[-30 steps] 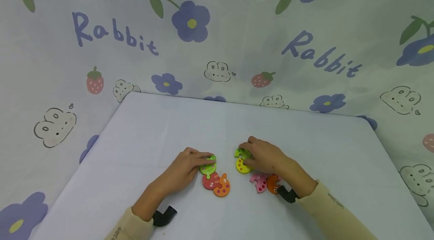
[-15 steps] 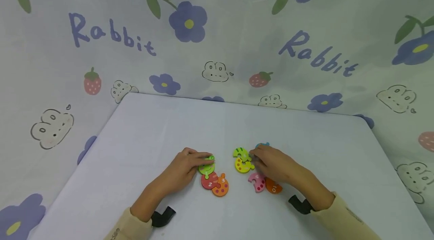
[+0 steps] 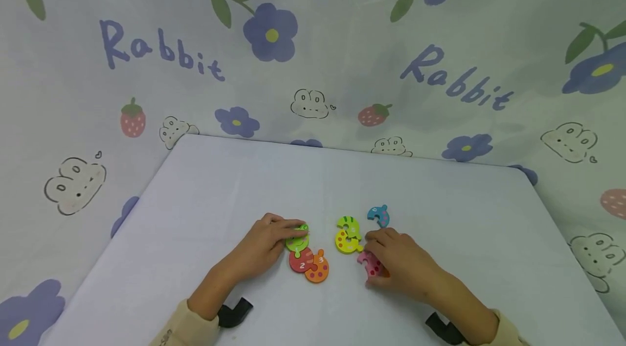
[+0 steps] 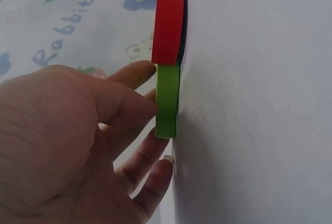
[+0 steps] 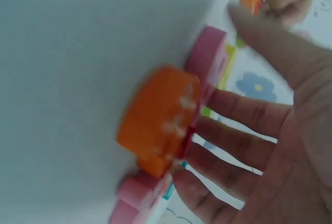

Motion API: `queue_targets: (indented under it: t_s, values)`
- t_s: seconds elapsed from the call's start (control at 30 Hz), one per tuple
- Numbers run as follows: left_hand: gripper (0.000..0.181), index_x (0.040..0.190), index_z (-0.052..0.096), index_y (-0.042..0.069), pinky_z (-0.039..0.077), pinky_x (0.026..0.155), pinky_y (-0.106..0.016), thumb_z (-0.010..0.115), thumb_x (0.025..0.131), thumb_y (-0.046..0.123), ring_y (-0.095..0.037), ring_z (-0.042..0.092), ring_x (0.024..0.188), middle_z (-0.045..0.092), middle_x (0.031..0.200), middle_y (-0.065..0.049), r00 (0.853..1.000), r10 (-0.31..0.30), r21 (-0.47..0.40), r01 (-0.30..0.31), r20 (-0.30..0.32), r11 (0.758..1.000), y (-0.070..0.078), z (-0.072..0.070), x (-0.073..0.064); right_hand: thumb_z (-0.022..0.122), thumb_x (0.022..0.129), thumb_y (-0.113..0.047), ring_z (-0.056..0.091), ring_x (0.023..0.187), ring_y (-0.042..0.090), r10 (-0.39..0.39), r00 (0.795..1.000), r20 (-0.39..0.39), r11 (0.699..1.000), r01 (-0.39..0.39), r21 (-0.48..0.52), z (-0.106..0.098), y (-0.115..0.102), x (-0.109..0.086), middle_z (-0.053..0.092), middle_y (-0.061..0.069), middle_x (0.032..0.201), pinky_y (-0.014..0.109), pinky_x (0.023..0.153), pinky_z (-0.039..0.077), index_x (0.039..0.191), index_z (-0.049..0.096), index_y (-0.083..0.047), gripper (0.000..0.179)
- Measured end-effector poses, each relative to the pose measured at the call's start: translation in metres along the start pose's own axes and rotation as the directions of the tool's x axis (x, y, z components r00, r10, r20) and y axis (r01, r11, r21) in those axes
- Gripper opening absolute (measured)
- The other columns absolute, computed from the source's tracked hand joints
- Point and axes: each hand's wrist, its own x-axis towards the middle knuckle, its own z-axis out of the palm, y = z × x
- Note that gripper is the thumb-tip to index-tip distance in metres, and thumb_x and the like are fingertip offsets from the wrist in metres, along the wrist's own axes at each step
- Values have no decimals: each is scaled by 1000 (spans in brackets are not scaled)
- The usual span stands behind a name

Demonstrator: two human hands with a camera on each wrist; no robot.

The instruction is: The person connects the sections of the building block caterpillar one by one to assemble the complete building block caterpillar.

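Observation:
My left hand (image 3: 261,245) rests its fingers on a green puzzle piece (image 3: 296,243) with a smiling face. That piece joins a red piece (image 3: 300,261) numbered 2, which links to an orange dotted piece (image 3: 318,271) numbered 3. My right hand (image 3: 403,262) reaches over a pink dotted piece (image 3: 373,266), thumb at its near side and fingers at its far side. In the right wrist view the thumb and fingers are spread apart, and an orange piece (image 5: 155,110) lies in front of the palm; from the head it is mostly hidden under the hand.
A yellow dotted piece (image 3: 344,243) and a green striped piece (image 3: 349,225) lie together between the hands. Beyond the right hand is a blue piece (image 3: 380,215). Black wrist mounts (image 3: 235,313) stick out by both sleeves. A patterned curtain (image 3: 332,63) stands behind the white table (image 3: 274,172).
My right hand has left the yellow and green pieces and come right and nearer, over the pink one. The blue piece is now uncovered. My left hand stays where it was.

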Motion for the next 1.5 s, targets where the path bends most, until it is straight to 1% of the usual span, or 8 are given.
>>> queue_targets:
  t_s: [0.13, 0.37, 0.6, 0.83, 0.93, 1.2, 1.37, 1.5]
  values:
    - [44, 135, 73, 21, 47, 100, -49, 60, 100, -2, -24, 51, 125, 61, 147, 5, 1000, -12, -2, 12, -5, 1000, 0, 0, -1, 92, 79, -42, 51, 129, 25, -31, 999, -45, 999, 30, -38, 5, -4, -3, 61, 2, 135, 50, 103, 51, 121, 74, -16, 52]
    - [46, 136, 73, 21, 45, 101, -51, 58, 99, -2, -22, 50, 126, 60, 149, 7, 1000, -7, -38, 8, 12, 999, -1, 0, -3, 88, 83, -47, 59, 117, 18, -61, 993, -99, 998, 60, -19, 7, -7, -2, 68, -4, 119, 45, 100, 53, 121, 75, -17, 50]
    - [46, 135, 73, 21, 42, 103, -54, 57, 100, -4, -20, 50, 128, 61, 148, 8, 999, 33, -68, -31, 29, 997, -2, -1, -4, 84, 86, -51, 63, 113, 16, -76, 996, -40, 997, 76, 21, -2, -26, 13, 70, -5, 114, 39, 94, 57, 124, 74, -17, 52]
    - [47, 137, 72, 20, 40, 104, -59, 57, 100, -5, -22, 50, 131, 60, 149, 7, 996, 82, -73, -79, 42, 994, -2, 2, -2, 81, 89, -53, 62, 111, 14, -228, 972, -64, 974, 228, -14, 5, -45, 36, 69, -4, 117, 32, 93, 56, 130, 73, -18, 55]
    - [47, 137, 72, 20, 40, 104, -61, 57, 100, -6, -23, 50, 131, 60, 149, 6, 994, 96, -69, -93, 44, 993, -1, 3, 0, 79, 90, -53, 60, 110, 14, -263, 962, -68, 965, 262, -26, 9, -48, 42, 68, -4, 117, 29, 92, 55, 131, 73, -20, 53]
    - [46, 136, 73, 20, 37, 108, -62, 57, 100, -5, -24, 49, 134, 60, 149, 5, 995, 69, -77, -63, 74, 995, 2, 1, 0, 84, 87, -49, 56, 107, 13, -299, 954, -33, 954, 298, -26, 12, -47, 47, 67, -5, 114, 25, 87, 55, 129, 76, -25, 49]
    - [40, 139, 71, 20, 36, 109, -62, 67, 100, 10, -24, 44, 139, 57, 152, 7, 993, 49, -75, -41, 112, 996, 5, 0, -2, 82, 87, -54, 57, 113, 13, -276, 961, -8, 961, 276, 17, 15, -46, 47, 65, -5, 120, 29, 93, 55, 134, 72, -23, 56]
    - [49, 143, 68, 23, 35, 110, -61, 78, 95, 26, -24, 40, 142, 53, 156, 8, 988, 40, -59, -31, 150, 998, 7, -2, -2, 84, 88, -49, 55, 122, 16, -181, 982, -55, 981, 184, 57, 11, -37, 42, 63, -3, 129, 34, 97, 55, 137, 69, -19, 60]
